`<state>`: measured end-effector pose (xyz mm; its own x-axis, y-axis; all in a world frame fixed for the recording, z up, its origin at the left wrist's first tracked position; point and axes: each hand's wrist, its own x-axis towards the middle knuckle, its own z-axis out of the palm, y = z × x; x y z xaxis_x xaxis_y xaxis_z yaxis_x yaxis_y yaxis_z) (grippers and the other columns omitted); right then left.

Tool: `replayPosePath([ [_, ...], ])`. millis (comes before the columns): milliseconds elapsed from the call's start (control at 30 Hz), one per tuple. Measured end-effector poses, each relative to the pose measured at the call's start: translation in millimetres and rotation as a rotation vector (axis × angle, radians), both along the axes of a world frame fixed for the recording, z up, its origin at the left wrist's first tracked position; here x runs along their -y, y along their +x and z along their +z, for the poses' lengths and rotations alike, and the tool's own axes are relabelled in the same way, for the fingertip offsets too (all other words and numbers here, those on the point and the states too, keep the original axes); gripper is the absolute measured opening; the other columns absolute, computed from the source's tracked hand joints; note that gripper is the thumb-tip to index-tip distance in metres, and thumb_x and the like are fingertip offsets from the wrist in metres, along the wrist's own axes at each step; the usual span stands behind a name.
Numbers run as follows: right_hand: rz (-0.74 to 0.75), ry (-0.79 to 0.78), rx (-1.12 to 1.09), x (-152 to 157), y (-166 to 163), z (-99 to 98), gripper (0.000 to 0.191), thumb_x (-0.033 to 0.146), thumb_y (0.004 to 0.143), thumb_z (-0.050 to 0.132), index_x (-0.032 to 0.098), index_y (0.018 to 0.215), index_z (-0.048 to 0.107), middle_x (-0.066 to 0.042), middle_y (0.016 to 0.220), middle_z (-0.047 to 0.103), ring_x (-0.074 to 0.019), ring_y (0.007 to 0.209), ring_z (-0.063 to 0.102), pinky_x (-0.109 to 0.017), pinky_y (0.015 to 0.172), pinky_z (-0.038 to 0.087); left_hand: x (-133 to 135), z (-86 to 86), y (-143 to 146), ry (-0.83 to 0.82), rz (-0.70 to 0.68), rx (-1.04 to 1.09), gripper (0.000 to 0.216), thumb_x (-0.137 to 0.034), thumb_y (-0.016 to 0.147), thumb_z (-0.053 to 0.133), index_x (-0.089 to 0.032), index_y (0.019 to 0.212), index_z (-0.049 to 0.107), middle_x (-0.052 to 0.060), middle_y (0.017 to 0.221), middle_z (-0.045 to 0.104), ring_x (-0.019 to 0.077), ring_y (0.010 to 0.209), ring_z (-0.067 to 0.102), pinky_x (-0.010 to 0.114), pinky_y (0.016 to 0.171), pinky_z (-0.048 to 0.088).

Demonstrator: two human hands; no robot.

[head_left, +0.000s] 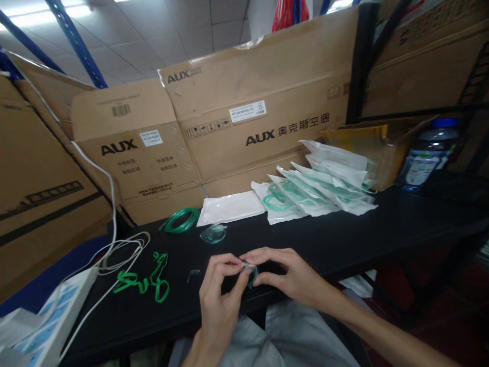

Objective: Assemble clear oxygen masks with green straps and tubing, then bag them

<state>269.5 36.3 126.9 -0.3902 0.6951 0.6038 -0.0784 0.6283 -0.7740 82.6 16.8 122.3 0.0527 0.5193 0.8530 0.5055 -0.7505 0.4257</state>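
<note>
Both hands meet over the near edge of the table (344, 239), low in the centre of view. Our left hand (219, 290) is curled, thumb and forefinger pinched on a small clear-green part (250, 268), the other fingers folded in. Our right hand (290, 278) comes in from the right, thumb and forefinger closed on the same part from the other side, the rest loosely bent. The part sits between the fingertips, mostly hidden, so we cannot tell its exact shape.

Just beyond the hands a clear mask (214, 233) lies on the table. Left of it we see a coil of green tubing (180, 220). Nearer and further left, a green strap (143, 280) lies in loose loops. A small clear piece (193, 275) sits between the strap and our left hand. A white cable (114, 250) loops at the left edge, just beside the strap.

Behind the mask lies a flat white pouch (231, 207). Right of that is a fanned row of sealed packs (324, 191), green showing through. A bottle (428, 153) stands far right. Cartons (267, 92) lean behind the table.
</note>
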Motion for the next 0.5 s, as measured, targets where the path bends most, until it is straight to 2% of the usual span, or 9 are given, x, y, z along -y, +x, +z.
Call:
replayPosePath([
  [167,-0.073,0.091,0.097,3.6,2.4,3.5,0.045,0.030,0.083,0.081,0.026,0.126,0.069,-0.006,0.130,0.071,-0.0231,0.123,0.064,-0.037,0.109,0.049,1.1,-2.9,-0.5,0.037,0.037,0.021,0.017,-0.009,0.085,0.073,-0.021,0.082,0.061,0.000,0.088,0.064,0.0156,0.080,0.064,0.027,0.073,0.051],
  [267,-0.102,0.125,0.132,8.6,3.4,4.7,0.056,0.035,0.081,0.082,0.023,0.132,0.062,-0.008,0.131,0.069,-0.0239,0.122,0.065,-0.036,0.106,0.050,1.9,-5.2,-1.4,0.045,0.059,0.034,0.019,-0.008,0.085,0.073,-0.021,0.082,0.059,0.000,0.088,0.062,0.0154,0.080,0.063,0.028,0.073,0.050],
  [367,-0.140,0.180,0.173,12.1,1.1,0.7,0.049,0.034,0.084,0.079,0.021,0.128,0.062,-0.009,0.123,0.072,-0.0232,0.114,0.068,-0.034,0.100,0.053,1.3,-6.8,-1.7,0.037,0.070,0.052,0.020,-0.007,0.085,0.072,-0.021,0.081,0.057,0.000,0.088,0.060,0.0156,0.082,0.062,0.028,0.074,0.049],
  [433,-0.172,0.235,0.208,12.8,-1.8,-3.6,0.038,0.026,0.088,0.073,0.020,0.124,0.061,-0.009,0.118,0.072,-0.0218,0.109,0.069,-0.033,0.097,0.054,0.2,-6.9,-1.3,-0.001,0.051,0.063,0.020,-0.008,0.085,0.072,-0.021,0.083,0.057,0.000,0.090,0.061,0.0157,0.082,0.062,0.028,0.075,0.050],
  [500,-0.191,0.297,0.231,12.4,-4.4,-7.5,0.035,0.017,0.090,0.066,0.019,0.124,0.059,-0.009,0.118,0.072,-0.0208,0.110,0.068,-0.032,0.099,0.053,-0.7,-5.6,-0.7,-0.071,0.026,0.077,0.017,-0.011,0.086,0.072,-0.022,0.089,0.058,0.000,0.091,0.062,0.0158,0.082,0.062,0.028,0.075,0.050],
])
